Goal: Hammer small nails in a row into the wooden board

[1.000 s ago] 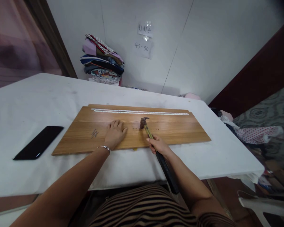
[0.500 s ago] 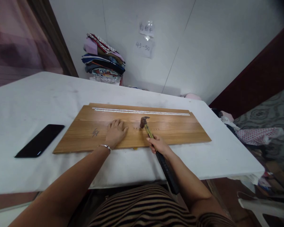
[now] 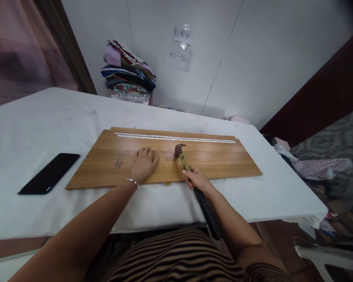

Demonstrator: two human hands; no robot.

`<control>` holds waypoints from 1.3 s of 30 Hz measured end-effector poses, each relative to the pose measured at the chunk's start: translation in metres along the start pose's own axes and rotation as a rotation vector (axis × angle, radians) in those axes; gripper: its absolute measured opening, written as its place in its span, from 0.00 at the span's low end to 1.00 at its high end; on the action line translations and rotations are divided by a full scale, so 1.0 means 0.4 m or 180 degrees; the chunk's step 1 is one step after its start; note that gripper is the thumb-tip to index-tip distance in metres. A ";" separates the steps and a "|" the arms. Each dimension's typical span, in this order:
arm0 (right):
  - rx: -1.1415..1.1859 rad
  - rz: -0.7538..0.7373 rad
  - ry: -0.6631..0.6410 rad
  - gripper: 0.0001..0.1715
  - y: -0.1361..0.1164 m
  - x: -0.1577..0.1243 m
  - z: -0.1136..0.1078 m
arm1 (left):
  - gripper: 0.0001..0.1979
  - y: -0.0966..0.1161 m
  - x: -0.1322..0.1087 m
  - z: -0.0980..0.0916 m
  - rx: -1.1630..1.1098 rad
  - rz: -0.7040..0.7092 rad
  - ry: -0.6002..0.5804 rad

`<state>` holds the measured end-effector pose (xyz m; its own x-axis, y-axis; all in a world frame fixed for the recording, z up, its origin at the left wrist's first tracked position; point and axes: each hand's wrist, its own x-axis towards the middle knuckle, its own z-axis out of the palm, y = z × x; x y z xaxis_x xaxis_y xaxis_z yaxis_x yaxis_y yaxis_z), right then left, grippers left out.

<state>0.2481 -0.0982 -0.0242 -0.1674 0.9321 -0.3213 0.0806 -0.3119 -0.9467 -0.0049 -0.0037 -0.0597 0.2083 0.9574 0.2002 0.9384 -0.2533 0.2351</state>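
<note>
My right hand (image 3: pixel 195 179) is wrapped round the shaft of a claw hammer (image 3: pixel 205 213), whose rusty head is over the middle of the wooden board (image 3: pixel 223 162). Whether the head touches the wood I cannot tell. A row of small nails (image 3: pixel 194 159) shows in the board on both sides of the hammer head. Flat on the board to the left lies my left hand (image 3: pixel 144 164), its fingers stretched out and holding nothing. Several loose nails (image 3: pixel 118 163) lie in a little pile left of that hand.
Two white printed strips (image 3: pixel 164 138) run along the board's far side. A black phone (image 3: pixel 50 174) lies left of the board on the white-covered table (image 3: pixel 82 113). Folded clothes (image 3: pixel 129 74) are stacked by the wall, where paper notes (image 3: pixel 179 58) hang.
</note>
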 end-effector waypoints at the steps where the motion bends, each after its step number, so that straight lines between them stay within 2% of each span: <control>1: 0.0000 0.0016 0.0003 0.26 0.000 0.000 0.001 | 0.26 0.001 0.000 -0.002 0.0010 -0.0005 -0.0020; 8: 0.0071 -0.0035 -0.0037 0.29 -0.004 -0.004 0.001 | 0.26 0.004 -0.003 -0.005 0.0062 -0.0008 -0.0015; 26: 0.0026 0.0118 0.0057 0.25 -0.005 -0.003 0.000 | 0.25 0.001 -0.001 -0.002 -0.0101 -0.0024 0.0024; 32: 0.0056 0.0023 0.0027 0.25 -0.008 -0.003 -0.001 | 0.25 -0.001 -0.001 0.001 -0.0017 -0.0004 0.0029; 39: 0.0050 0.0055 0.0020 0.21 -0.002 -0.002 0.003 | 0.25 -0.003 0.000 0.003 0.0031 -0.0035 0.0021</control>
<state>0.2471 -0.0987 -0.0231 -0.1598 0.9277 -0.3374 0.0680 -0.3307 -0.9413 -0.0056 -0.0031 -0.0611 0.1962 0.9591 0.2040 0.9432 -0.2415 0.2281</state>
